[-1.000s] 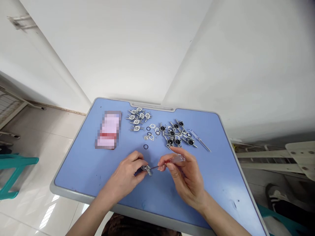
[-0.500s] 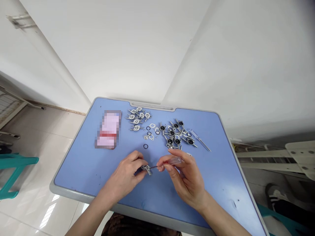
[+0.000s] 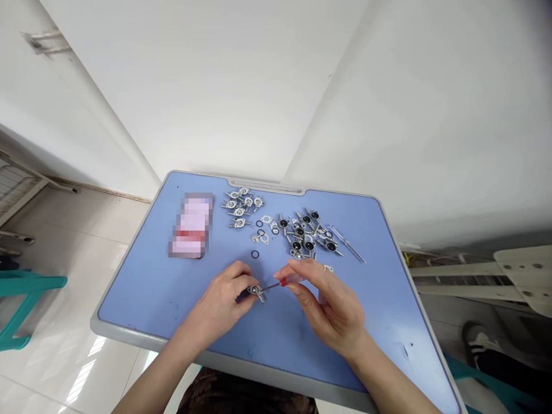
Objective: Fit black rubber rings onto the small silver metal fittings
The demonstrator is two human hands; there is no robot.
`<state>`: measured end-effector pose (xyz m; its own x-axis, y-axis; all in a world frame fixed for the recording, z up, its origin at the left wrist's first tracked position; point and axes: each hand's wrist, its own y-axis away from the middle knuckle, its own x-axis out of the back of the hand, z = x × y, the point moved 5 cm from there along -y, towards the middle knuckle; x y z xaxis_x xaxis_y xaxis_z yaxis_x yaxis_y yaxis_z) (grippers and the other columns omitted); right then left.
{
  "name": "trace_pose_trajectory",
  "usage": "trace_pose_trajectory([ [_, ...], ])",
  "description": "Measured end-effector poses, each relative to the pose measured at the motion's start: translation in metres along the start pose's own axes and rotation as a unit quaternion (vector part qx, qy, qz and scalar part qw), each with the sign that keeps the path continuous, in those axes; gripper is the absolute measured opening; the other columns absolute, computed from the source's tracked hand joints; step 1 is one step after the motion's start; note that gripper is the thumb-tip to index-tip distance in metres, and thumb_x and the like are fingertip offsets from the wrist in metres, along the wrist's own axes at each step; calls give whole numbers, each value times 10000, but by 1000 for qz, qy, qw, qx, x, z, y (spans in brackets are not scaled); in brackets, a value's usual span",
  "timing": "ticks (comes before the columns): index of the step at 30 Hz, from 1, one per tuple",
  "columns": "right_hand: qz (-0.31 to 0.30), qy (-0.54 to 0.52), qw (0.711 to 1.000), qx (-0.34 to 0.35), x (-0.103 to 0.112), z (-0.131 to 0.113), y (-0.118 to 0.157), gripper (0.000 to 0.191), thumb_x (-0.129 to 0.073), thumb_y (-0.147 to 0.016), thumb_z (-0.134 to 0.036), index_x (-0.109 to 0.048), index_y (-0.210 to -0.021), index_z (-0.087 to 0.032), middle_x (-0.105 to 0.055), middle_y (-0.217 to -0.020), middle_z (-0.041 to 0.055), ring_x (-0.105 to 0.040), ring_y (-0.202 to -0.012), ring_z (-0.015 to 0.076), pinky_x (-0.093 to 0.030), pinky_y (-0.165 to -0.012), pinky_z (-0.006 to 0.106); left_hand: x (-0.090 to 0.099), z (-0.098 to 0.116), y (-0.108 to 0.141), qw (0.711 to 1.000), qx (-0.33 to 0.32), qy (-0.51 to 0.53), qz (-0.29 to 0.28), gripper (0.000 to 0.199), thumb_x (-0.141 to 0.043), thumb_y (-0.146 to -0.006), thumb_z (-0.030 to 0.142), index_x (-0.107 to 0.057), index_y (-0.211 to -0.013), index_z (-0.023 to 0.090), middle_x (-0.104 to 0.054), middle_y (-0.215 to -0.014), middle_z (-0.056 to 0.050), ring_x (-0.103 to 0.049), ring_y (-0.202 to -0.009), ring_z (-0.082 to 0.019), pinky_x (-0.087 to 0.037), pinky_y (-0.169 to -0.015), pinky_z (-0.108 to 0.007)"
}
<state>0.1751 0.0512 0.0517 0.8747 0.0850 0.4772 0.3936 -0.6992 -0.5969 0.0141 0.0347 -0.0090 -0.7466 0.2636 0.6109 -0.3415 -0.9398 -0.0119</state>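
Observation:
Low over the front half of the blue table, my left hand (image 3: pixel 226 293) pinches a small metal valve body (image 3: pixel 257 292) with a flange and a short pipe stub pointing toward me. My right hand (image 3: pixel 330 305) is closed around the clear and red handle of a screwdriver (image 3: pixel 284 281). The screwdriver's shaft runs left, and its tip meets the valve body's flange; the exact contact is too small to make out. Just beyond the hands lies a black O-ring (image 3: pixel 255 254). Flat gaskets (image 3: pixel 266 219) and more small rings lie farther back.
Several metal valve bodies (image 3: pixel 239 212) sit at the back middle of the blue table (image 3: pixel 142 287). To the right is a pile of valve bodies with black discs (image 3: pixel 309 246), beside a second screwdriver (image 3: pixel 351 247). A blurred pink packet (image 3: pixel 192 224) lies left. Teal stools (image 3: pixel 30 299) flank the table.
My right hand has shifted its grip on the screwdriver, its fingers now farther back from the tip and the red collar showing. The valve body stays in my left hand.

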Motion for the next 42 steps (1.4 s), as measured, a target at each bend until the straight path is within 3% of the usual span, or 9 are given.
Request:
trace_pose_trajectory([
  [4,17,36,999,24,-2,-3,-2,449,-578,-862,-97,-517,-1271,-274,-670,-797,31,-635,-703,176,-538,-615,332,-1,0,0,1000,-4,-1,2,151,-589,-856,159,-680,-967,208,-577,-998,-36,-604,-868,-151,-497,-772,-276],
  [10,11,-3,1000,-20,-4,7,-1,476,-469,-909,-83,-447,-1347,-268,-687,-956,54,-657,-776,164,-566,-662,333,-1,-2,0,1000,-17,-9,10,167,-592,-841,135,-680,-964,207,-583,-1004,-34,-606,-835,-145,-498,-764,-278],
  [15,41,39,997,43,-2,1,-3,465,-627,-826,-88,-544,-1238,-287,-659,-767,10,-629,-674,164,-542,-595,315,1,0,0,999,-30,-13,21,159,-583,-850,150,-683,-958,209,-584,-978,-31,-605,-817,-143,-502,-760,-279],
  [21,-15,-20,1000,-1,-8,0,-3,488,-446,-908,-72,-433,-1358,-262,-671,-1005,72,-663,-810,167,-574,-678,341,1,1,-1,999,-31,-13,20,142,-594,-841,140,-685,-939,188,-584,-990,-40,-602,-810,-144,-501,-749,-278],
  [26,21,45,998,31,-7,-5,-3,363,-597,-858,-136,-549,-1194,-262,-652,-755,14,-627,-654,160,-541,-574,303,2,2,0,999,-35,-17,21,146,-574,-855,150,-687,-937,193,-580,-955,-35,-595,-777,-137,-498,-716,-266],
  [32,-20,26,999,9,-11,-7,-2,392,-478,-910,-116,-470,-1278,-250,-685,-900,47,-659,-767,161,-561,-669,325,1,0,0,998,-46,-23,24,150,-578,-839,134,-681,-934,188,-583,-962,-39,-598,-780,-143,-493,-708,-269],
  [38,52,107,991,56,-10,-7,-2,350,-644,-819,-109,-553,-1116,-270,-628,-703,-19,-589,-580,134,-489,-531,270,1,2,0,998,-44,-40,29,145,-573,-824,106,-669,-905,179,-578,-959,-36,-591,-786,-143,-488,-714,-271],
  [42,0,66,996,60,-11,-6,-1,420,-545,-872,-120,-472,-1265,-246,-636,-803,27,-602,-680,157,-512,-585,300,1,5,0,997,-45,-52,33,130,-567,-822,106,-662,-877,174,-574,-955,-41,-587,-774,-144,-485,-700,-274],
])
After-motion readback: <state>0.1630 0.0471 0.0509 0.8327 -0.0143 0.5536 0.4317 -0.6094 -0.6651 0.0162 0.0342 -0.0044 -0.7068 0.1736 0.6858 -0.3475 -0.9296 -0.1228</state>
